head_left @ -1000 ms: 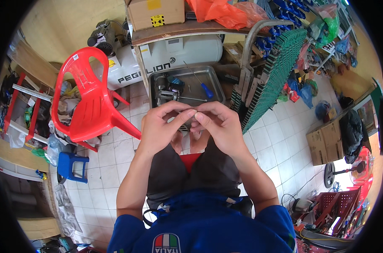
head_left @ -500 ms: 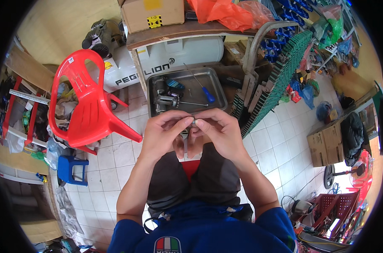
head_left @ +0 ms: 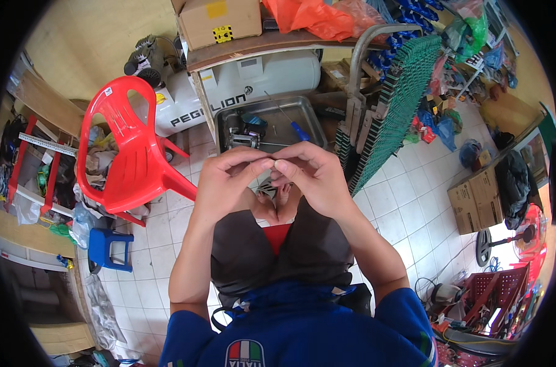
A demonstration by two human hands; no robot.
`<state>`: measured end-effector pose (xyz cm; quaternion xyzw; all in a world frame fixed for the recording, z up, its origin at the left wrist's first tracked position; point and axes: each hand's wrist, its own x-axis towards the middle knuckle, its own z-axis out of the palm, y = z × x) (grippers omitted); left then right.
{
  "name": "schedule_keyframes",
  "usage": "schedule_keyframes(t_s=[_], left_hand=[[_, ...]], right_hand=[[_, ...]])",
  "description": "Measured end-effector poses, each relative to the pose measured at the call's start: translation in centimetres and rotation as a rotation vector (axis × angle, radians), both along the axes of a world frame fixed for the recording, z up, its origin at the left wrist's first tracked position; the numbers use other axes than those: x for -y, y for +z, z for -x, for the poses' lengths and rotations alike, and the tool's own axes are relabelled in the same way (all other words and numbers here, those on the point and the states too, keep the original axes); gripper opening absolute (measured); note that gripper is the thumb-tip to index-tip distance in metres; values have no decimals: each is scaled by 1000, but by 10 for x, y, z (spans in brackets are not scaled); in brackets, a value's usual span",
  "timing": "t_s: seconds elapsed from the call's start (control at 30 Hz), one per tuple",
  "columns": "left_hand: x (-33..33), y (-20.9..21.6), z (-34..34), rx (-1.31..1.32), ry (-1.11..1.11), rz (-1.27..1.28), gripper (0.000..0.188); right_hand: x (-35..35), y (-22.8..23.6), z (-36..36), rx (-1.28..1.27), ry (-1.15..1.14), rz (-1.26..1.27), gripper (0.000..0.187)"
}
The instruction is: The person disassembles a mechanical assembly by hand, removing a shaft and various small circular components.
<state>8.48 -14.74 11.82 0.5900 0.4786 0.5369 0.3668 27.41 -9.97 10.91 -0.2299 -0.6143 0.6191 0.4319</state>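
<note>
My left hand [head_left: 229,183] and my right hand [head_left: 316,177] meet in front of me, above my knees. Both are closed in a pinch, thumbs and fingertips pressed together at one spot. Whatever lies between them is too small or too covered to make out. Just beyond the hands, a metal tray [head_left: 315,113] rests on the floor. In it lie a blue-handled screwdriver [head_left: 299,131], a grey metal part [head_left: 244,140] with a rod, and a blue item [head_left: 253,120]. My fingers partly cover the tray's near edge.
A red plastic chair [head_left: 128,165] and a small blue stool [head_left: 110,249] stand at left. Behind the tray is a white tank [head_left: 272,79] under a wooden bench [head_left: 253,54]. A folded green woven chair [head_left: 400,104] leans at right, with cardboard boxes [head_left: 475,202] farther off.
My hands have shifted slightly away from me and a little left. The small piece that showed between the fingertips is now covered. My feet now show below the hands.
</note>
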Motion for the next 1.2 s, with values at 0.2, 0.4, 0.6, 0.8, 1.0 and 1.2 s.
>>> schedule_keyframes(t_s=[0.2, 0.4, 0.6, 0.8, 1.0, 1.2], left_hand=[[10, 10, 0, 13, -30, -54, 16], [12, 8, -5, 20, 0, -89, 17], [3, 3, -9, -215, 71, -220, 21], [-20, -8, -9, -220, 124, -267, 21], [-55, -1, -19, -40, 137, -244, 22], [-78, -21, -34, 25, 93, -252, 28]], right_hand=[[9, 8, -2, -41, 23, -33, 20], [9, 16, -5, -40, 13, 19, 18], [-3, 3, -4, -61, -12, -13, 17], [-25, -1, 0, -48, -30, 15, 18], [-55, 10, -2, -44, -91, 19, 21], [-70, -4, -23, -35, -143, -89, 19]])
